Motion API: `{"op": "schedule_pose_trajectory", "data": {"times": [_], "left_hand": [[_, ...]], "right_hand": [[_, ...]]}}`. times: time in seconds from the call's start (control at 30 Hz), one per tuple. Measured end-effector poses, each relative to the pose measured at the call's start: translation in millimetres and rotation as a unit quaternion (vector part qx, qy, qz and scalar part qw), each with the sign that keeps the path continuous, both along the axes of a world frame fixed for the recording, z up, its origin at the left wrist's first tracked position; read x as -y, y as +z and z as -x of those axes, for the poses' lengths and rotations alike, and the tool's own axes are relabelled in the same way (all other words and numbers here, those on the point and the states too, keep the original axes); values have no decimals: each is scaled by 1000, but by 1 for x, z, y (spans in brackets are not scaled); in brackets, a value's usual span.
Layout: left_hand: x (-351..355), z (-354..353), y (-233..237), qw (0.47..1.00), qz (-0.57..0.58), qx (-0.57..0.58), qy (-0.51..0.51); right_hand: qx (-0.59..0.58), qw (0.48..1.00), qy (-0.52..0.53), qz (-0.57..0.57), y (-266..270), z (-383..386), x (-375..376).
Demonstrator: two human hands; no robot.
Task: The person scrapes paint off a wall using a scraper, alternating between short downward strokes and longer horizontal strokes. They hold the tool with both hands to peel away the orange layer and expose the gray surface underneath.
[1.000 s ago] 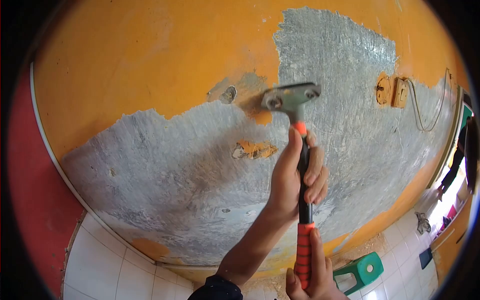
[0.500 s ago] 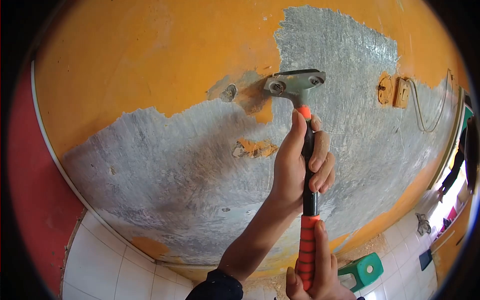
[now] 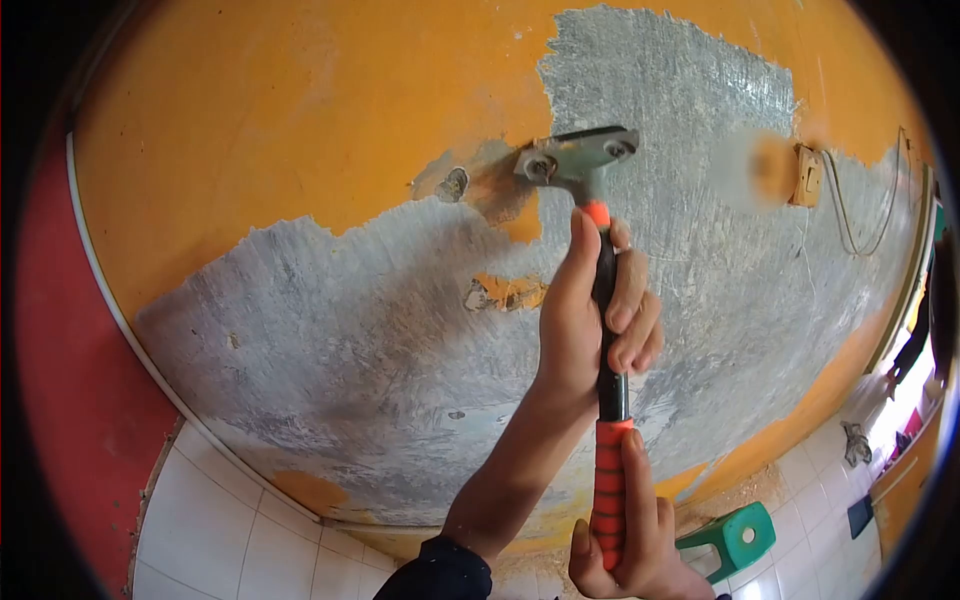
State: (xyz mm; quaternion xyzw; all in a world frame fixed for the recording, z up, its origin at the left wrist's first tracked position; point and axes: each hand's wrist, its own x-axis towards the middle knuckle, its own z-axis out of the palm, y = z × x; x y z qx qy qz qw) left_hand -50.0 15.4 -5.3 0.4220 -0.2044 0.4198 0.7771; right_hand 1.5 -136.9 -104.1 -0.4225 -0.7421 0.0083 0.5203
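Note:
A long-handled scraper (image 3: pixel 590 163) stands nearly upright before me, its wide grey head with two screws against the wall. The blade edge lies near the border of orange paint and bare grey plaster. My left hand (image 3: pixel 572 325) is wrapped round the black shaft just below the head, thumb up along the left side. Below it, my right hand (image 3: pixel 645 545) holds the red ribbed grip, index finger stretched along it. The wall (image 3: pixel 380 300) shows a large grey scraped area with ragged edges, and a small orange paint patch (image 3: pixel 510 291) remains left of the shaft.
A wall switch (image 3: pixel 807 176) with a hanging cable is at the right, beside a blurred spot. A green stool (image 3: pixel 745 540) stands on the tiled floor below right. A red surface (image 3: pixel 70 400) borders the left. Another person's dark-clad arm (image 3: pixel 910 350) shows at the far right.
The scraper and both hands have shifted slightly left and up in view, and the scene has also moved a little. Both hands keep their hold.

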Motion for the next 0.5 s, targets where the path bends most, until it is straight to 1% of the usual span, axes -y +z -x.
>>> {"op": "schedule_pose_trajectory", "data": {"times": [0.03, 0.1, 0.17, 0.23, 0.3, 0.33, 0.37, 0.43, 0.5], "left_hand": [[2, 0, -1, 1000, 2, 0, -1], [4, 0, 2, 1000, 10, 6, -9], [6, 0, -4, 1000, 21, 3, 4], [5, -1, -3, 1000, -5, 12, -2], [4, -1, 7, 1000, 13, 8, -4], [5, -1, 6, 1000, 17, 7, -4], [6, -2, 7, 1000, 16, 5, -3], [7, 0, -4, 1000, 10, 1, 7], [5, -2, -1, 1000, -2, 5, 17]], "right_hand": [[0, 1000, -1, 2, 7, 1, 4], [-43, 996, 72, 29, 24, 0, 13], [-33, 997, 61, 38, 17, 0, 17], [-19, 998, 50, 44, 16, -2, 14], [3, 999, 49, 25, 20, -2, 10], [-14, 995, 76, 60, 25, -3, 15], [-12, 995, 76, 59, 20, -4, 14], [-3, 1000, 2, 2, 6, -4, 11], [27, 999, -16, 17, 10, -5, 10]]}}
